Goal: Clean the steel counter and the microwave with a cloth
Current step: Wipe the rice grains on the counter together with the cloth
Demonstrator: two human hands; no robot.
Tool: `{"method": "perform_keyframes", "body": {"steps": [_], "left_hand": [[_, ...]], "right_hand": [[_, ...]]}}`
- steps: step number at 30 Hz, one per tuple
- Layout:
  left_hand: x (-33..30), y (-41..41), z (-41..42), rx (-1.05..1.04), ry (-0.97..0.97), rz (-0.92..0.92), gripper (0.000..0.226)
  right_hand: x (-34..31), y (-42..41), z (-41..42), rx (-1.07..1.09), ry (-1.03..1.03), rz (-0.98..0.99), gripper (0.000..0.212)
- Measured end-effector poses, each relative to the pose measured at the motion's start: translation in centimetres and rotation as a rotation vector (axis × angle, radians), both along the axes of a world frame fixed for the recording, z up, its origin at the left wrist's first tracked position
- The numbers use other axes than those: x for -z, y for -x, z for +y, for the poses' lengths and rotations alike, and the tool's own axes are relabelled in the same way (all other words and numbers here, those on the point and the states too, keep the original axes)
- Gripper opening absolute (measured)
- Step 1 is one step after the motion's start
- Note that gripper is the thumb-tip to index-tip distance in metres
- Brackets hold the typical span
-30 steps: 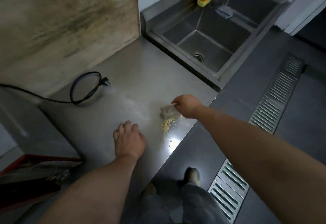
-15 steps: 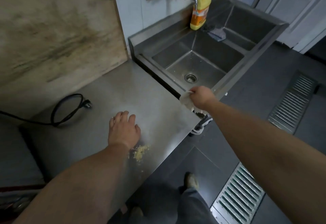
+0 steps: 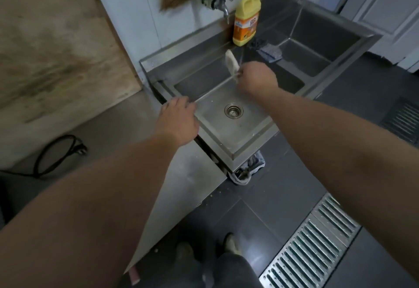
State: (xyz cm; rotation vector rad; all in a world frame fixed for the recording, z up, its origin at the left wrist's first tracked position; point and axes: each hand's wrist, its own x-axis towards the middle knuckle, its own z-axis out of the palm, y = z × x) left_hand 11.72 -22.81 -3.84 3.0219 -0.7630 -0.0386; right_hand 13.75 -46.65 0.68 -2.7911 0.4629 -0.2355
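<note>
The right hand (image 3: 257, 77) grips the pale crumpled cloth (image 3: 231, 63) over the steel sink basin (image 3: 229, 127), beneath the wall tap (image 3: 217, 2). The left hand (image 3: 179, 122), fingers seemingly relaxed, hovers at the basin's left rim. Best rinse it thoroughly, then wring hard.

Brushed steel counter (image 3: 188, 188), stained wooden board (image 3: 56, 45), glossy plastic bottle (image 3: 246, 23).

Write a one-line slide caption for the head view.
Right hand holds cloth over sink; left hand reaches in.
</note>
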Motion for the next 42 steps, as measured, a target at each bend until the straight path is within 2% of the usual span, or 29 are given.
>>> {"method": "perform_keyframes", "body": {"steps": [1,3,6,11,16,21,25,28,33,36,42], "left_hand": [[-0.5,-0.7,-0.6,0.010,0.005,-0.008,0.045],[-1.0,-2.4,-1.2,-0.007,0.043,-0.018,0.043],[-0.2,-4.1,-0.6,-0.091,0.026,0.014,0.044],[4.7,-4.0,2.1,-0.153,-0.042,0.167,0.047],[9.3,-4.2,6.0,-0.181,-0.091,0.280,0.050],[12.7,-4.2,10.5,-0.247,-0.116,0.344,0.055],[14.0,-4.6,13.1,-0.281,-0.129,0.351,0.056],[14.4,-5.0,14.3,-0.307,-0.131,0.327,0.054],[13.5,-5.1,15.1,-0.324,-0.079,0.322,0.056],[12.7,-5.3,16.0,-0.337,-0.060,0.302,0.056],[11.9,-3.7,18.9,-0.376,-0.107,0.295,0.052]], "right_hand": [[0.7,0.1,-0.7,0.054,-0.032,0.114,0.021],[2.3,0.6,-1.6,0.114,-0.080,0.136,0.024],[4.3,1.6,-0.6,0.042,-0.084,0.189,0.030],[8.6,1.8,1.8,-0.043,-0.118,0.344,0.027],[13.8,1.6,5.7,-0.001,-0.168,0.406,0.031],[18.7,4.2,13.1,-0.150,-0.212,0.449,0.025],[22.3,7.8,17.7,-0.240,-0.253,0.429,0.034],[23.0,9.9,19.8,-0.220,-0.260,0.390,0.048],[23.1,13.9,24.5,-0.270,-0.277,0.306,0.042],[23.4,15.7,27.5,-0.322,-0.309,0.297,0.046],[21.3,15.1,30.3,-0.262,-0.541,0.336,0.022]]}}
